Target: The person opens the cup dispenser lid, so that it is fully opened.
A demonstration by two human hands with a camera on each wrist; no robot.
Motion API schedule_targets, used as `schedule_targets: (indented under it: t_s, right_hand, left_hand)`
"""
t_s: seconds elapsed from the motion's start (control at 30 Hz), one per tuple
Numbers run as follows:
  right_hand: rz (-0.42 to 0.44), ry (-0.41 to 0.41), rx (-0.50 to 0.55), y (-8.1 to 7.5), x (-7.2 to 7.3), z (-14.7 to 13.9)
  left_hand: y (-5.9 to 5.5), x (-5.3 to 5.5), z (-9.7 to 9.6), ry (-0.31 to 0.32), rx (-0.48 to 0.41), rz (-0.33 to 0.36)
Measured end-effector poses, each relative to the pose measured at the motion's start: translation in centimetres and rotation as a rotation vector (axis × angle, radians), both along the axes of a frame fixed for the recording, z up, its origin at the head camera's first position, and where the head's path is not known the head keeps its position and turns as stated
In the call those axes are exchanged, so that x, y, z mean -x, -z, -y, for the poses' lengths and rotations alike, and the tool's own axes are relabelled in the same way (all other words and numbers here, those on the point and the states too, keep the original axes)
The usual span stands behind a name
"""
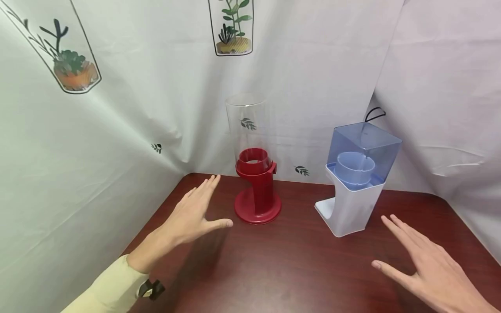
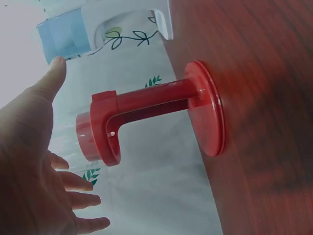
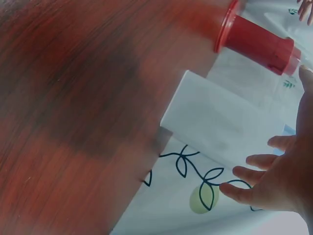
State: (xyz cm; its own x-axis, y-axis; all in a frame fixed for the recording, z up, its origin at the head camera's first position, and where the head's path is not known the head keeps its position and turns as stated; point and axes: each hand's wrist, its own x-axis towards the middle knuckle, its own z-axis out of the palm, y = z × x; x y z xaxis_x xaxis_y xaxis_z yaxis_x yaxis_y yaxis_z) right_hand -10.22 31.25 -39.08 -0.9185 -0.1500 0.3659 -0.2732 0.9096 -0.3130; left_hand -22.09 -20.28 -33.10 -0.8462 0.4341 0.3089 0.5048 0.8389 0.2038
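Note:
A red stand [image 1: 263, 191] with a round foot, an arm and a ring stands on the table left of centre, a clear tube [image 1: 250, 126] upright in its ring. Right of it stands a white dispenser [image 1: 356, 211] with a see-through blue cover [image 1: 364, 141] and a round ring inside. My left hand [image 1: 192, 213], fingers straight and thumb spread, hovers at the near left of the red stand, holding nothing. Bare too, my right hand [image 1: 434, 269] is spread at the near right of the white dispenser. The left wrist view shows the red stand [image 2: 146, 100] beyond the fingers.
The dark red-brown table [image 1: 282, 269] reaches back to a white cloth [image 1: 188, 87] printed with plants, which hangs behind and at the sides. A thin black loop [image 1: 375, 112] shows above the blue cover. A dark clip-like piece [image 1: 150, 290] sits at the left cuff.

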Motion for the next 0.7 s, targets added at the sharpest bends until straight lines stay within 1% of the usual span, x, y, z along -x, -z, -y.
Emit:
schedule_targets:
  t_s: [0.1,0.2,0.27,0.4,0.5,0.63,0.7]
  right_hand:
    - [0.062,0.018,0.048,-0.5,-0.1,0.2]
    - [0.114,0.018,0.107,-0.8,-0.2,0.3]
    - [0.127,0.006,0.151,-0.8,-0.3,0.4]
    - [0.127,-0.025,0.220,-0.8,-0.1,0.7]
    - [0.163,-0.028,0.248,-1.3,0.0,1.2]
    - [0.209,-0.031,0.265,-1.8,0.1,1.9]
    - [0.195,-0.047,0.273,-1.9,0.1,2.2]
  left_hand:
    - [-0.4,0.1,0.0,0.007,-0.050,0.016]
    - [-0.7,0.3,0.0,0.007,-0.101,0.041]
    - [-1.0,0.3,-0.1,0.001,-0.138,0.071]
    - [-1.4,0.3,0.0,-0.019,-0.233,0.167]
    - [-1.8,0.4,0.0,-0.016,-0.310,0.224]
    - [-2.2,0.8,0.1,0.005,-0.396,0.264]
    - [-2.4,1.0,0.1,0.012,-0.435,0.280]
